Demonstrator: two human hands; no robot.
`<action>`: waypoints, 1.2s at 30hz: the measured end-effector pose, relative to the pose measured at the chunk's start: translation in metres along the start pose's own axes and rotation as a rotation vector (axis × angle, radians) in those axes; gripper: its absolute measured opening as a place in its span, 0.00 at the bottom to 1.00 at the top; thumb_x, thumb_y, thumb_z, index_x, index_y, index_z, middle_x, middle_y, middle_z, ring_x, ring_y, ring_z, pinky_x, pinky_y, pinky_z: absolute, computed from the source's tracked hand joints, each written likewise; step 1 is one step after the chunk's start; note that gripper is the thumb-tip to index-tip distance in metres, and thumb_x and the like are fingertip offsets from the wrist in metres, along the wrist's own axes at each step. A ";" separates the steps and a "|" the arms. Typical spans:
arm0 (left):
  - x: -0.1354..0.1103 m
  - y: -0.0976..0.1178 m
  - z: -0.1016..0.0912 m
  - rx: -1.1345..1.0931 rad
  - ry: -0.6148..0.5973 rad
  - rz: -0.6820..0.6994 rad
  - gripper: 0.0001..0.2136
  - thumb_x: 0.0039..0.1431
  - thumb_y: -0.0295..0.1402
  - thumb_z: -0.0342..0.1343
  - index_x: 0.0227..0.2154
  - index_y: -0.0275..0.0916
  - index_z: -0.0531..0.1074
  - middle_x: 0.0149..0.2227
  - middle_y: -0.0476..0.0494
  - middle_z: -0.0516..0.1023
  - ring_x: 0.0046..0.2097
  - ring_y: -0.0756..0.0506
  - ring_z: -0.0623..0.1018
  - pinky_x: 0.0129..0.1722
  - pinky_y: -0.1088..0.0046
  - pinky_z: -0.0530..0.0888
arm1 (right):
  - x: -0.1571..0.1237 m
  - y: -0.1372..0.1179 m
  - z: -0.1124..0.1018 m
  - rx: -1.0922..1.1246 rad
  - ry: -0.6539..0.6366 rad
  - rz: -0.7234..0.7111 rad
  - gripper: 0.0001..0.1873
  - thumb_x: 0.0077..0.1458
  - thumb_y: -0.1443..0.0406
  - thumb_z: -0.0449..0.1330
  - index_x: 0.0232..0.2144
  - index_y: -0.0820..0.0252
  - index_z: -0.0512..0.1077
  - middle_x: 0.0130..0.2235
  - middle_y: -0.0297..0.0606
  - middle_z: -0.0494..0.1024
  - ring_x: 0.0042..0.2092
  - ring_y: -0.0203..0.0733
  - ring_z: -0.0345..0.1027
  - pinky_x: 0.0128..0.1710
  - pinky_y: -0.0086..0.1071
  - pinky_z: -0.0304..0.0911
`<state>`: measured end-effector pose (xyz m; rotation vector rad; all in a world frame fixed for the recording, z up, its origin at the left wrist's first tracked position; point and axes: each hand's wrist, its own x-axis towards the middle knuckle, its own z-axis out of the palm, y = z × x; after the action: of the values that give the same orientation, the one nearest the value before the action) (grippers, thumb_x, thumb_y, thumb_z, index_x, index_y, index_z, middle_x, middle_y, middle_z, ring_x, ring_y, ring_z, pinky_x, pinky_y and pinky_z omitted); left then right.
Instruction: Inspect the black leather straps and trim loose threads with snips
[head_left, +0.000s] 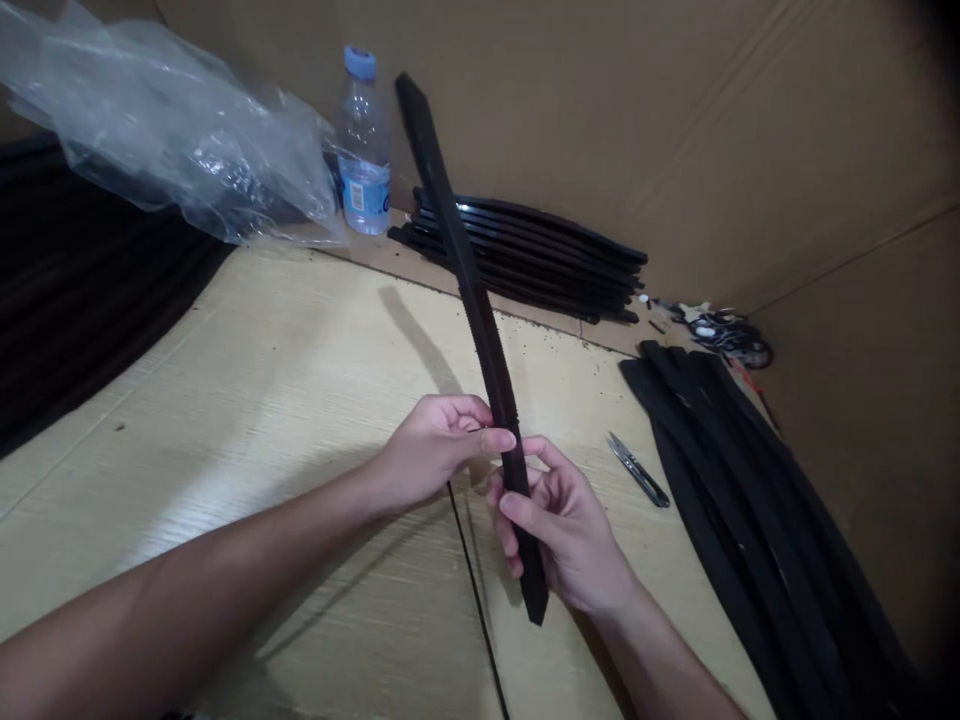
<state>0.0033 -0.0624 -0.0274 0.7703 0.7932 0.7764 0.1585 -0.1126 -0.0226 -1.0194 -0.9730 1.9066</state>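
A long, slightly bent black strip point(491, 345) with a finely ridged middle section stands tilted above the table, its pointed lower end towards me. My left hand point(431, 445) is closed on it below the ridged section, thumb across the front. Lower down, my right hand point(574, 535) grips the same strip between thumb and fingers. A thin black cord point(472, 585) runs from beneath my left hand to the bottom edge; where its upper end is fixed is hidden.
Thread snips point(637, 470) lie on the pale tabletop point(322, 350) near a stack of black strips point(739, 500). Behind are a shiny black bundle point(532, 255), a water bottle point(365, 150) and clear plastic bags point(187, 120). More dark lengths point(82, 270) lie left. Cardboard walls point(600, 110) enclose the back.
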 end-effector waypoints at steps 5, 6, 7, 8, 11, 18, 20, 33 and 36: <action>0.001 -0.004 -0.001 -0.009 0.044 -0.020 0.14 0.43 0.38 0.61 0.23 0.33 0.63 0.13 0.59 0.54 0.15 0.62 0.52 0.15 0.84 0.46 | 0.000 -0.002 0.002 0.078 0.043 -0.041 0.10 0.57 0.65 0.54 0.34 0.55 0.53 0.31 0.34 0.74 0.20 0.28 0.61 0.18 0.21 0.55; 0.002 -0.005 -0.001 -0.015 0.057 -0.009 0.14 0.44 0.38 0.61 0.23 0.34 0.63 0.14 0.58 0.54 0.15 0.62 0.51 0.15 0.84 0.46 | 0.000 -0.002 0.003 0.114 0.059 -0.043 0.08 0.59 0.63 0.52 0.34 0.55 0.53 0.31 0.36 0.74 0.21 0.29 0.62 0.19 0.22 0.55; 0.002 -0.005 -0.002 -0.022 0.072 0.005 0.14 0.44 0.38 0.60 0.23 0.34 0.63 0.14 0.58 0.54 0.15 0.62 0.51 0.15 0.84 0.46 | 0.000 -0.003 0.004 0.146 0.077 -0.042 0.06 0.60 0.62 0.50 0.34 0.55 0.54 0.32 0.37 0.74 0.23 0.29 0.62 0.21 0.23 0.55; 0.003 -0.006 -0.002 -0.028 0.087 0.020 0.14 0.45 0.39 0.60 0.23 0.34 0.62 0.15 0.58 0.54 0.16 0.62 0.51 0.15 0.84 0.46 | 0.000 -0.003 0.005 0.169 0.095 -0.040 0.06 0.60 0.62 0.49 0.34 0.56 0.55 0.32 0.37 0.74 0.24 0.30 0.63 0.22 0.24 0.55; 0.004 -0.007 -0.003 -0.013 0.127 0.050 0.15 0.45 0.40 0.59 0.23 0.34 0.62 0.15 0.58 0.53 0.16 0.62 0.52 0.15 0.84 0.47 | 0.001 -0.002 0.006 0.187 0.123 -0.036 0.05 0.58 0.63 0.53 0.34 0.56 0.58 0.33 0.37 0.73 0.27 0.31 0.63 0.25 0.25 0.55; 0.005 -0.004 -0.002 0.061 0.120 0.013 0.16 0.41 0.38 0.62 0.23 0.32 0.63 0.14 0.58 0.57 0.16 0.63 0.54 0.16 0.85 0.49 | 0.003 0.000 0.003 0.108 0.182 -0.004 0.24 0.49 0.64 0.62 0.49 0.57 0.63 0.32 0.36 0.72 0.28 0.31 0.62 0.26 0.26 0.58; 0.004 -0.002 -0.002 0.069 0.084 -0.003 0.15 0.41 0.38 0.62 0.24 0.32 0.64 0.14 0.59 0.56 0.16 0.63 0.54 0.16 0.86 0.51 | 0.004 0.001 0.001 0.073 0.159 -0.010 0.21 0.48 0.66 0.63 0.46 0.60 0.67 0.29 0.34 0.70 0.26 0.30 0.61 0.25 0.25 0.58; 0.004 -0.001 -0.006 0.125 0.082 -0.013 0.15 0.42 0.40 0.61 0.23 0.32 0.66 0.13 0.58 0.53 0.15 0.62 0.51 0.15 0.84 0.46 | 0.001 -0.012 0.000 -0.035 0.039 -0.015 0.16 0.53 0.62 0.59 0.31 0.56 0.52 0.28 0.32 0.74 0.15 0.27 0.59 0.11 0.19 0.52; 0.003 0.000 -0.003 0.154 0.157 0.062 0.15 0.44 0.40 0.60 0.22 0.32 0.65 0.13 0.57 0.54 0.16 0.62 0.53 0.16 0.85 0.48 | 0.002 -0.010 0.000 0.012 0.091 -0.040 0.10 0.58 0.58 0.51 0.32 0.57 0.55 0.29 0.35 0.74 0.17 0.27 0.58 0.15 0.20 0.50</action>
<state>0.0020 -0.0590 -0.0296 0.8823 0.9827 0.8463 0.1601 -0.1061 -0.0144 -1.0634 -0.9222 1.8152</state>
